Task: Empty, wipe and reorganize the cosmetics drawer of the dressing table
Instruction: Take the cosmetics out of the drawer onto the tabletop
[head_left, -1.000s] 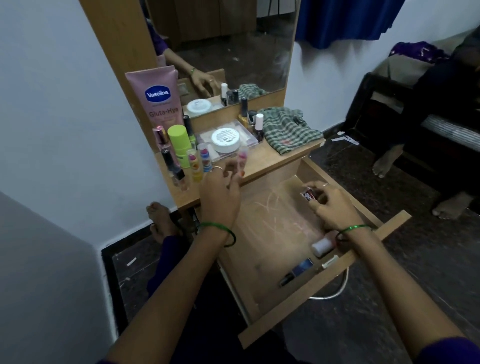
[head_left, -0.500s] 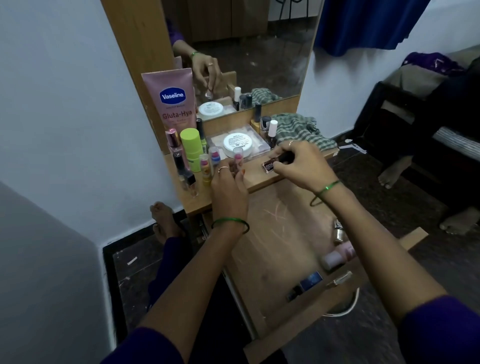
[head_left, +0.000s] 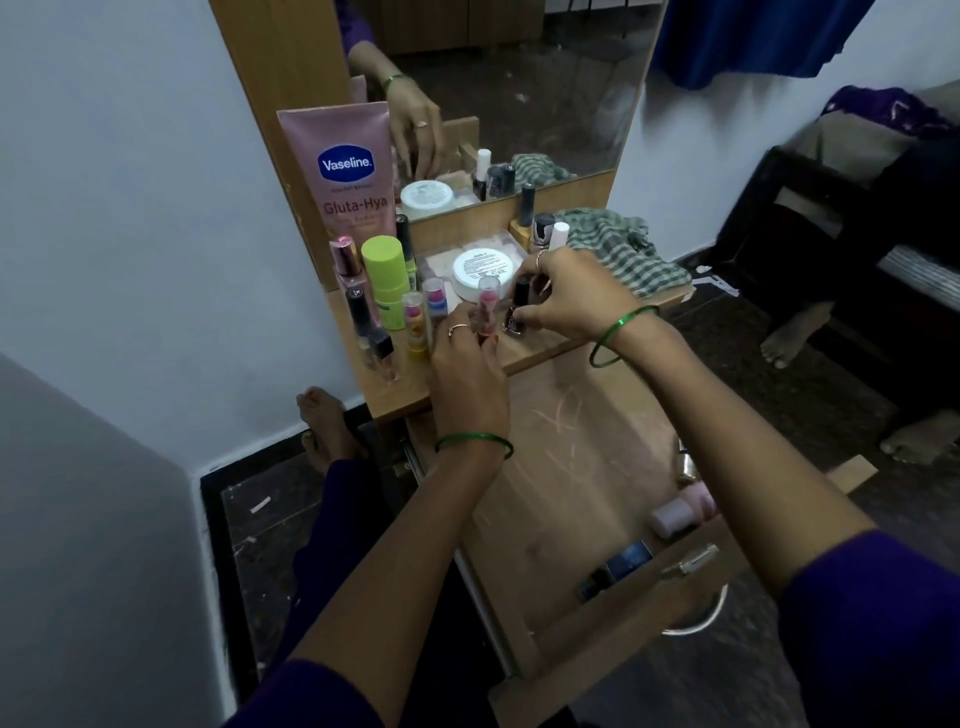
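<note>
The wooden drawer (head_left: 561, 467) is pulled out below the dressing table top (head_left: 395, 384). My left hand (head_left: 467, 369) holds a pink lip balm stick (head_left: 487, 304) upright on the top. My right hand (head_left: 571, 296) pinches a dark nail polish bottle (head_left: 517, 312) standing right beside it. Lying at the drawer's front right are a pale pink bottle (head_left: 675, 512), a dark blue-labelled stick (head_left: 618, 566), a small clip-like piece (head_left: 691, 561) and a metallic bottle (head_left: 685, 465) partly behind my right arm.
On the top stand a pink Vaseline tube (head_left: 348, 171), a green stick (head_left: 387, 275), perfume bottles (head_left: 371, 332), lip balms (head_left: 423, 317), a white jar (head_left: 480, 273), nail polishes (head_left: 543, 228) and a checked cloth (head_left: 623, 249). A mirror (head_left: 519, 78) rises behind. Another person's feet (head_left: 789, 338) are at right.
My right hand carried the dark nail polish bottle from the drawer up to the table top and now stands it upright beside the lip balm. My left hand stayed on the balm.
</note>
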